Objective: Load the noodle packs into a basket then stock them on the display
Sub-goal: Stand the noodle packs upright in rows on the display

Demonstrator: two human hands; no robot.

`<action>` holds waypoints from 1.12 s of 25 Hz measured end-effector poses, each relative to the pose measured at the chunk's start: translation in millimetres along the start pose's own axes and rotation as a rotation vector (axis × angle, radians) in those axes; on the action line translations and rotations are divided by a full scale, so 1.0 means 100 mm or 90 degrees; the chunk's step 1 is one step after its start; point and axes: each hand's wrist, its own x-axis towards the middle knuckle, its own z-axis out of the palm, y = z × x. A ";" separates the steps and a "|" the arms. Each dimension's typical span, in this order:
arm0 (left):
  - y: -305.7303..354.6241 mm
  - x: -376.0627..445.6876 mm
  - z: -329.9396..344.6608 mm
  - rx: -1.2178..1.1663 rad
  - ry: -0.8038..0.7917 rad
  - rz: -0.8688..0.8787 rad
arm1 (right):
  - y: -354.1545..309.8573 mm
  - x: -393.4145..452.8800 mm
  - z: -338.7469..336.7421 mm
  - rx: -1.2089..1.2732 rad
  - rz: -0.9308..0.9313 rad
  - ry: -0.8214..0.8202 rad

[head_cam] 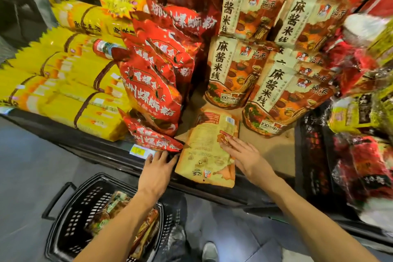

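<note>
Noodle pack (207, 151) lay face-down on the display shelf (276, 147) between both hands; right hand (246, 155) pressed flat fingers on it, left hand (156, 168) rested spread beside it, basket (70, 219) below.

Both hands (158, 167) (246, 155) extended, fingers straight

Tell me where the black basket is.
In the head view, the black basket sits on the floor at lower left, under the left forearm, below the shelf edge, with noodle packs inside.

Bare shelf board (274, 144) lies open right of the flat-lying tan noodle pack (207, 151); red packs (153, 95) wall its left, upright tan packs (231, 74) block behind.
</note>
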 end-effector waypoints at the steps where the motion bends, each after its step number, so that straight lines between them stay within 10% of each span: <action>1: 0.00 0.02 -0.02 0.001 0.004 0.005 | 0.01 0.00 -0.01 0.034 -0.018 0.050; 15: 0.02 0.19 -0.15 -0.001 -0.012 0.016 | -0.34 0.76 -0.82 0.767 0.424 0.297; 28: 0.01 0.17 -0.03 -0.016 0.012 -0.001 | -0.19 1.31 -1.00 0.787 0.516 0.340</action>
